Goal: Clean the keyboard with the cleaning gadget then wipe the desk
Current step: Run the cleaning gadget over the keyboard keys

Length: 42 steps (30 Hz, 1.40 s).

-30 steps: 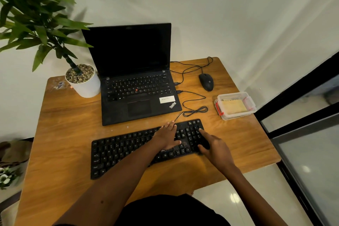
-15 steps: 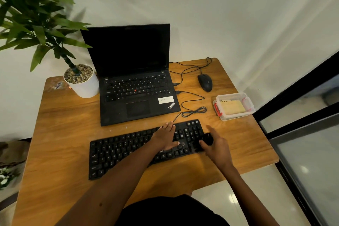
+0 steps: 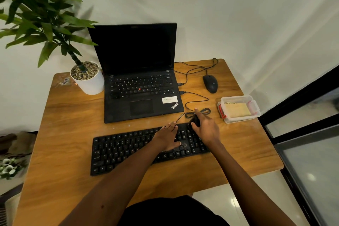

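Wooden desk [image 3: 64, 143], one, carrying the items below. Black keyboard [image 3: 124, 150]: lay along the near middle, slightly askew. Left hand [image 3: 167, 138]: rested flat on the keyboard's right half, fingers straight and close together. Right hand [image 3: 207, 128]: gripped a small black cleaning gadget [image 3: 195, 121] at the keyboard's far right corner, forefinger stretched out, other fingers curled round it. Coiled cable [image 3: 205, 111]: just beyond that hand. Black laptop [image 3: 143, 97]: open, screen dark, beyond the keyboard. Black mouse [image 3: 210, 83]: far right. Clear plastic box [image 3: 238, 120]: right edge, holding a yellowish cloth [image 3: 237, 110]. White plant pot [image 3: 90, 82]: far left, beside the laptop
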Available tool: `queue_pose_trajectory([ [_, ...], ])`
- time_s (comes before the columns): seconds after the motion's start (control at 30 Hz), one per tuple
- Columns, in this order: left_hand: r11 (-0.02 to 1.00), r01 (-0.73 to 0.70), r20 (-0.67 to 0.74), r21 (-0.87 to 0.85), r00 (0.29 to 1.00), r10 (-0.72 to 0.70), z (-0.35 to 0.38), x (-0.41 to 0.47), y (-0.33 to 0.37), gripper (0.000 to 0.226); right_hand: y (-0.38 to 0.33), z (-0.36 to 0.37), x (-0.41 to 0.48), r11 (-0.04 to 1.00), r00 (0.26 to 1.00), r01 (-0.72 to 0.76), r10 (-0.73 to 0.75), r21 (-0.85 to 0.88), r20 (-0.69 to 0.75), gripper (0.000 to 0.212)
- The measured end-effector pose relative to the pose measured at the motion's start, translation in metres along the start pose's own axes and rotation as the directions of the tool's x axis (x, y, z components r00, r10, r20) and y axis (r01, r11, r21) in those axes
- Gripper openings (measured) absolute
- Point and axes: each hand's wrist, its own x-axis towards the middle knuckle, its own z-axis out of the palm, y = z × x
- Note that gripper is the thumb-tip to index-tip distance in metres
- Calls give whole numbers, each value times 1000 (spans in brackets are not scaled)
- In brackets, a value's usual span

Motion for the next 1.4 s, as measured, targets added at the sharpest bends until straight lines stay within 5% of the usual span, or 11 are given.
queue_pose_trajectory([
  [0.33, 1000, -17, 9, 17, 1000, 17, 1, 0, -2, 78, 24, -1, -47, 998, 994, 50, -54, 41, 97, 59],
  [0.57, 1000, -6, -1, 26, 1000, 6, 5, 2, -3, 81, 10, -7, -13, 993, 997, -18, 27, 114, -79, 60],
  [0.8, 1000, -5, -2, 27, 1000, 5, 3, 2, -3, 80, 10, 7, -39, 1000, 1000, 11, -11, -7, -5, 58],
  [1.13, 999, -12, 2, 42, 1000, 12, 2, 0, -4, 81, 15, 12, -59, 984, 999, -1, 8, 180, -38, 62],
  [1.4, 999, -16, 7, 44, 1000, 15, 2, 0, -3, 82, 20, 13, -77, 995, 998, 57, -56, 87, -7, 63],
])
